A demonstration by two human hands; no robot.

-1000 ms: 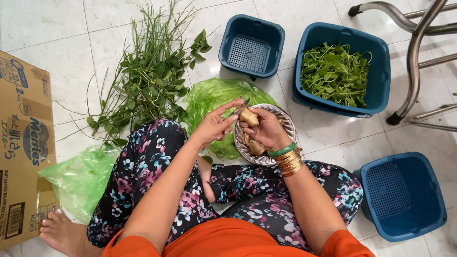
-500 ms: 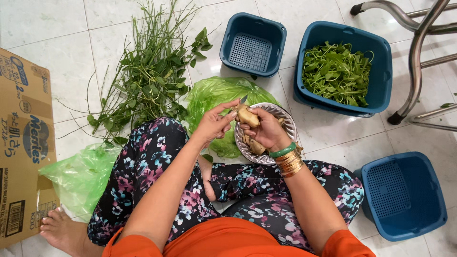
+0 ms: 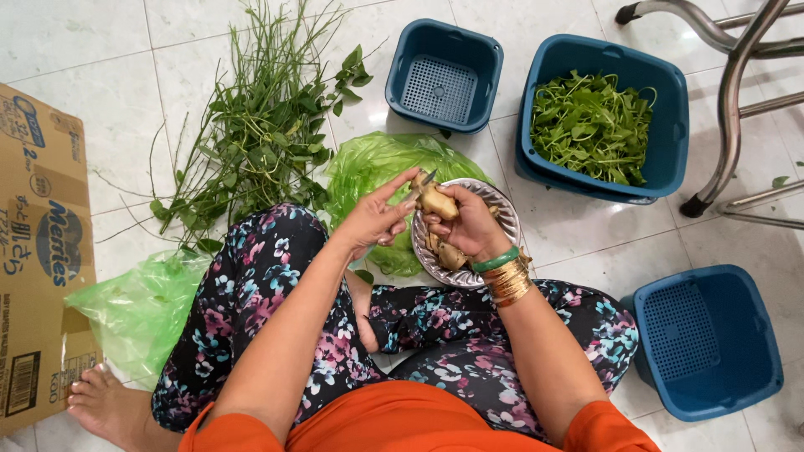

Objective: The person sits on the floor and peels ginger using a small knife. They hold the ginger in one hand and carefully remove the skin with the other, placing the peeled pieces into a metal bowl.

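The right hand (image 3: 469,224) closes around a pale knobbly root (image 3: 437,202), looks like ginger, holding it just above the near rim of a silvery plate (image 3: 501,219) on the floor tiles. The left hand (image 3: 374,219) comes in from the other side, fingers pinched on a small knife (image 3: 425,179), its tip poking up against the top of the root. More root pieces (image 3: 444,254) lie on the plate under the right wrist, which wears a green bangle and a stack of gold ones. The person sits cross-legged in floral trousers and an orange top, a bare foot (image 3: 107,402) out at the left. Behind the plate there's a crumpled green bag (image 3: 381,167), touching it, and a 2nd green bag (image 3: 138,305) lies beside the left knee. A loose heap of long green stems (image 3: 260,134) spreads across the tiles up top. 3 blue baskets (image 3: 444,75) stand around: 1 holding nothing behind the bag, 1 at the upper right full of picked leaves (image 3: 590,125), 1 at the lower right beside the right knee. A flattened cardboard box (image 3: 42,251) runs along the left edge, and metal chair legs (image 3: 729,125) stand at the top right.
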